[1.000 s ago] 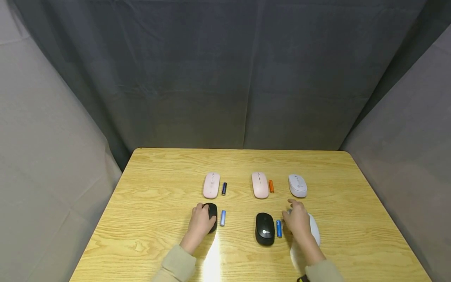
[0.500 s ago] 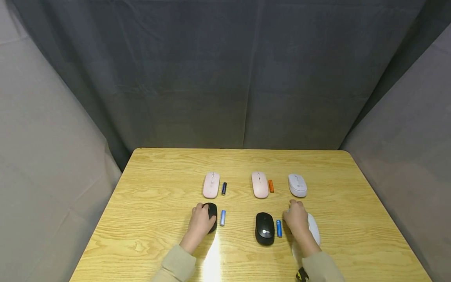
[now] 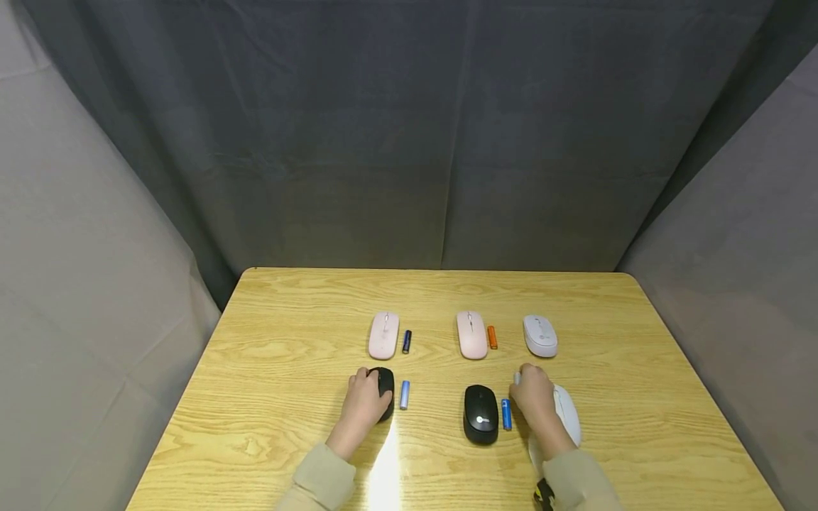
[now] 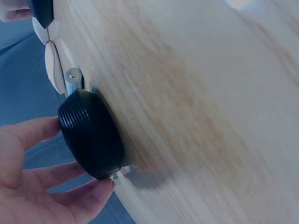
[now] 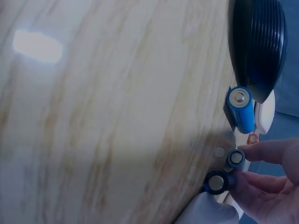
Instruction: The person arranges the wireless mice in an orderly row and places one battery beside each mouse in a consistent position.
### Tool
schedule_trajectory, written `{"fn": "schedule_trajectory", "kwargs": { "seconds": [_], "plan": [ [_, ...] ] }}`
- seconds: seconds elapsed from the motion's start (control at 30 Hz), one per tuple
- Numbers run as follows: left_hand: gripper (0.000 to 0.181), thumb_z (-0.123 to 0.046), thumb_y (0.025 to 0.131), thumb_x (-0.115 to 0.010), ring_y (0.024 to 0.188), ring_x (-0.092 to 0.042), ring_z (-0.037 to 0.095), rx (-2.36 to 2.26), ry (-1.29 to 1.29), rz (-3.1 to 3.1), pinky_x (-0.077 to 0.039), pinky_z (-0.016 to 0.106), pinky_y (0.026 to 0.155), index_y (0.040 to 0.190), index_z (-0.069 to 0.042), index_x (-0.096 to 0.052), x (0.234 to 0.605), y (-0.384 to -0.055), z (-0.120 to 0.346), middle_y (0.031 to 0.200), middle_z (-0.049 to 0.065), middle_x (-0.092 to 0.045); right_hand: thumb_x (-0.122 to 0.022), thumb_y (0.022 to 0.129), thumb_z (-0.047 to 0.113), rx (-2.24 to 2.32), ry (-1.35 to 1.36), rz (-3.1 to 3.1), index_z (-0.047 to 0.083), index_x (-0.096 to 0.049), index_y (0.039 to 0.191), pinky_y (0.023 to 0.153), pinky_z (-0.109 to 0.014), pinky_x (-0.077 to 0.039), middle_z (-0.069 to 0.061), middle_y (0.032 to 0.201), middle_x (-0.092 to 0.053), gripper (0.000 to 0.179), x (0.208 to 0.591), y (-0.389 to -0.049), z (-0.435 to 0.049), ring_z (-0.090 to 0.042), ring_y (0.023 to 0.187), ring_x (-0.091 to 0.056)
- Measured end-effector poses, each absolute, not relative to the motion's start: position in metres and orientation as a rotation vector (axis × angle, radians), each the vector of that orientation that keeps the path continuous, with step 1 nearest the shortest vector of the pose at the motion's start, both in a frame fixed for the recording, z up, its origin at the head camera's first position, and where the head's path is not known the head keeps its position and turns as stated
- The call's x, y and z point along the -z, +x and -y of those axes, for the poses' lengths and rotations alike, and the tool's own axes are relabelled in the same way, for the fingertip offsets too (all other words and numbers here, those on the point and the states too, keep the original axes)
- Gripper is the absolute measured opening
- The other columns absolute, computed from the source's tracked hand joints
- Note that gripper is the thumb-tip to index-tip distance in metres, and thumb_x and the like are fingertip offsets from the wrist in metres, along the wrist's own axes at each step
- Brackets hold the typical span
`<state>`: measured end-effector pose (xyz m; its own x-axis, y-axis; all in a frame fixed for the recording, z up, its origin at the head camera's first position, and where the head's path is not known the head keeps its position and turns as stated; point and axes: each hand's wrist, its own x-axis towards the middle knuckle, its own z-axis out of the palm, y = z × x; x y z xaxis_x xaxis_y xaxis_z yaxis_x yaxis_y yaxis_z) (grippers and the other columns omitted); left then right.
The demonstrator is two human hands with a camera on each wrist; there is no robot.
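On the left, my left hand (image 3: 366,399) grips a black computer mouse (image 4: 88,133) by its sides, thumb and fingers apart around it, the mouse resting on the wooden table. A pale blue battery (image 3: 405,395) lies just right of that mouse. My right hand (image 3: 535,397) pinches a light-coloured battery (image 5: 236,158) between thumb and finger. A dark battery (image 5: 216,182) sits right beside it, near the fingertips. The white mouse (image 3: 567,415) lies to the right of this hand, partly hidden by the wrist. Left of the hand are a blue battery (image 3: 506,414) and another black mouse (image 3: 481,415).
Two pink mice, the left one (image 3: 383,336) and the middle one (image 3: 471,335), form a back row with a smaller white mouse (image 3: 540,336). A dark battery (image 3: 407,341) and an orange battery (image 3: 492,337) lie between them. Grey curtains (image 3: 409,142) surround the table.
My right hand has shifted slightly left, and its spread fingers have drawn together onto the light battery. The left hand stays on the black mouse.
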<state>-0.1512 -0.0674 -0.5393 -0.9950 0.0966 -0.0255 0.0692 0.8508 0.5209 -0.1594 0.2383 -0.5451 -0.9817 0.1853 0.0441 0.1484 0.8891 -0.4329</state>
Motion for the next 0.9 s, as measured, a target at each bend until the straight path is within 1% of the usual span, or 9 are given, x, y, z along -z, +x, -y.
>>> {"fn": "schedule_trajectory", "kwargs": {
  "seconds": [0.17,0.47,0.57,0.73,0.8,0.9],
  "plan": [
    [0.046,-0.020,0.082,-0.067,0.103,-0.049,0.042,-0.833,0.130,-2.974,-0.048,0.045,0.079,0.114,0.011,-0.057,0.540,-0.151,0.067,0.114,0.029,-0.051,-0.060,0.066,-0.001,-0.681,-0.286,2.997,-0.014,-0.059,0.086,0.064,-0.051,-0.045,-0.025,0.076,-0.059,0.024,0.545,-0.162,-0.239,-0.039,0.071,-0.057],
    [0.046,-0.020,0.082,-0.067,0.103,-0.049,0.041,-0.840,0.122,-2.965,-0.048,0.046,0.079,0.114,0.010,-0.057,0.540,-0.151,0.067,0.115,0.029,-0.050,-0.060,0.068,0.000,-0.757,-0.341,2.963,-0.014,-0.059,0.098,0.070,-0.052,-0.046,-0.029,0.088,-0.061,0.033,0.549,-0.164,-0.240,-0.041,0.079,-0.059],
    [0.046,-0.021,0.082,-0.067,0.104,-0.049,0.042,-0.839,0.120,-2.965,-0.048,0.046,0.080,0.114,0.010,-0.057,0.540,-0.151,0.067,0.116,0.029,-0.050,-0.059,0.072,0.001,-0.815,-0.345,2.900,-0.012,-0.059,0.102,0.068,-0.051,-0.046,-0.026,0.085,-0.063,0.033,0.549,-0.165,-0.240,-0.039,0.077,-0.060],
    [0.045,-0.021,0.082,-0.067,0.104,-0.049,0.042,-0.840,0.121,-2.965,-0.048,0.046,0.080,0.114,0.010,-0.057,0.540,-0.151,0.067,0.115,0.029,-0.051,-0.058,0.078,0.004,-0.892,-0.356,2.774,-0.009,-0.061,0.103,0.061,-0.047,-0.045,-0.017,0.077,-0.064,0.029,0.544,-0.169,-0.242,-0.030,0.067,-0.059],
    [0.046,-0.021,0.082,-0.067,0.103,-0.049,0.042,-0.840,0.120,-2.963,-0.048,0.046,0.080,0.114,0.010,-0.057,0.540,-0.151,0.067,0.115,0.029,-0.051,-0.058,0.078,0.004,-0.911,-0.366,2.739,-0.008,-0.061,0.105,0.059,-0.045,-0.045,-0.017,0.079,-0.064,0.030,0.540,-0.172,-0.245,-0.029,0.066,-0.059],
    [0.046,-0.021,0.082,-0.067,0.103,-0.049,0.042,-0.836,0.122,-2.962,-0.048,0.045,0.080,0.114,0.010,-0.057,0.541,-0.152,0.067,0.115,0.029,-0.051,-0.057,0.078,0.002,-0.946,-0.378,2.699,-0.008,-0.059,0.109,0.060,-0.044,-0.047,-0.020,0.085,-0.063,0.033,0.531,-0.177,-0.251,-0.030,0.069,-0.060]
  ]
}}
